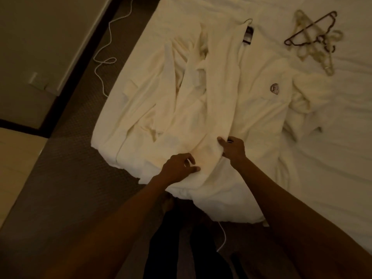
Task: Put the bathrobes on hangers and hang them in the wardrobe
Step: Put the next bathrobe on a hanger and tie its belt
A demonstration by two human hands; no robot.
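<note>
My left hand [180, 168] and right hand [233, 149] each pinched the bottom edge of the soft cream towel bathrobe [201, 93] lying on the white bed [342, 137]. If I pulled hard, I thought it might slip off the thin dark hanger hook [248, 20] by its collar.

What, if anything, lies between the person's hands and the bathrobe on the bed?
Nothing visible does. The left hand and the right hand both hold the bathrobe at the corner of the bed. The wardrobe is not in view, so that path cannot be judged.
</note>
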